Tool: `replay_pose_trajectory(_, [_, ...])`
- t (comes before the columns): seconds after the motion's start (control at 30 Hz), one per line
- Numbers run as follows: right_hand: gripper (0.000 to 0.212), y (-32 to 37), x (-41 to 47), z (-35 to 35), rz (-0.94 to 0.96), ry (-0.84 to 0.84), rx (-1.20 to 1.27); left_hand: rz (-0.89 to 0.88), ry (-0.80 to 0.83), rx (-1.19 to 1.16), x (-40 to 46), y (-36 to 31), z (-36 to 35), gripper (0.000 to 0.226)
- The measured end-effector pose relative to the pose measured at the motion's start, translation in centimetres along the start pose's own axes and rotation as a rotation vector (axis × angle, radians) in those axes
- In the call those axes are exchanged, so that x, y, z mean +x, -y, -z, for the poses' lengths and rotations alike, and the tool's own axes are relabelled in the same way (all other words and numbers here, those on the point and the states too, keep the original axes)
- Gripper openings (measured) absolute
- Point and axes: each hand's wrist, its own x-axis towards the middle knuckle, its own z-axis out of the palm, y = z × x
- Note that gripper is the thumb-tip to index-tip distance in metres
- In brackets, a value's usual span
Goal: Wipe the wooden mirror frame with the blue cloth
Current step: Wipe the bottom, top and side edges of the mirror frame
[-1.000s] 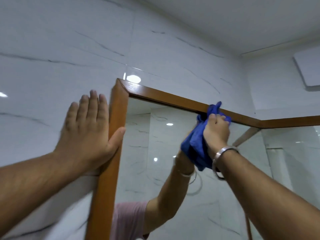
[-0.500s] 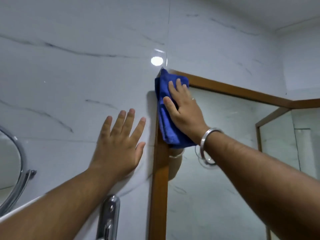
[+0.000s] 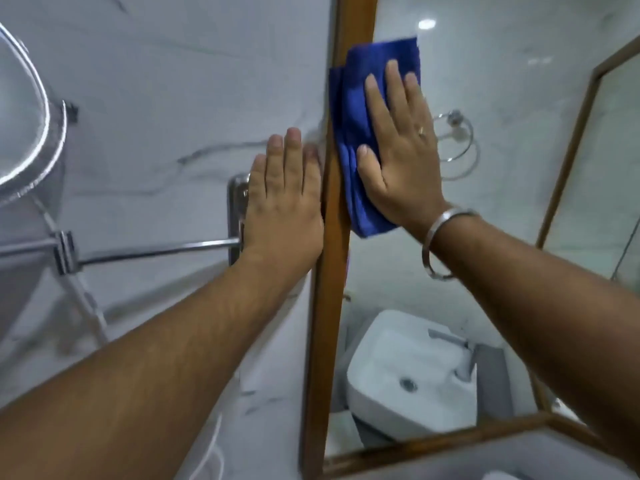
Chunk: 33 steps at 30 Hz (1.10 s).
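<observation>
The wooden mirror frame (image 3: pixel 325 341) runs vertically through the middle of the view, with its bottom rail at the lower right. A folded blue cloth (image 3: pixel 349 109) lies flat over the frame's left upright and the edge of the glass. My right hand (image 3: pixel 398 147) presses the cloth against the frame with fingers spread flat; a metal bangle circles that wrist. My left hand (image 3: pixel 284 199) rests flat and empty on the marble wall, right beside the frame's outer edge.
A chrome arm (image 3: pixel 152 252) and wall bracket sit left of my left hand, leading to a round chrome mirror (image 3: pixel 31 140) at the far left. The glass reflects a white sink (image 3: pixel 408 379) and a towel ring (image 3: pixel 457 140).
My right hand has slid the cloth from the top rail to the top left corner and down the left upright. My left hand moved lower along the wall. The view has tilted downward.
</observation>
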Motion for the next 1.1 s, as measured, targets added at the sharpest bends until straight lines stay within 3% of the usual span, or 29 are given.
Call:
replay_pose_trajectory(0.2, [0.07, 3.8, -18.2, -3.9, -0.036, 0.152, 0.056, -0.017, 0.218, 0.006, -11.7, -2.8, -4.0, 0.068])
replay_pose_trajectory(0.3, [0.069, 6.2, -27.3, -5.7, -0.026, 0.263, 0.055, -0.026, 0.203, 0.014, -18.3, -3.0, -6.2, 0.068])
replay_pose_trajectory(0.43, [0.062, 9.7, -37.7, -7.3, -0.066, 0.464, -0.001, -0.062, 0.312, 0.044, -24.4, -1.9, -8.3, 0.089])
replay_pose_trajectory(0.57, [0.061, 13.1, -45.1, -7.4, -0.167, 0.776, 0.016, -0.089, 0.419, 0.121, -27.7, -1.6, -9.6, 0.094])
replay_pose_trajectory(0.73, [0.075, 15.9, -47.4, -7.5, -0.329, 0.942, -0.007, -0.146, 0.438, 0.168, -29.9, -1.4, -10.2, 0.086])
replay_pose_trajectory(0.93, [0.087, 18.1, -46.8, -8.5, -0.476, 0.965, -0.024, -0.179, 0.406, 0.063, -32.1, -0.9, -11.1, 0.084])
replay_pose_trajectory(1.1, [0.091, 17.5, -47.7, -8.3, -0.435, 0.823, 0.076, -0.414, 0.341, -0.104, -37.1, 0.4, -11.1, 0.067])
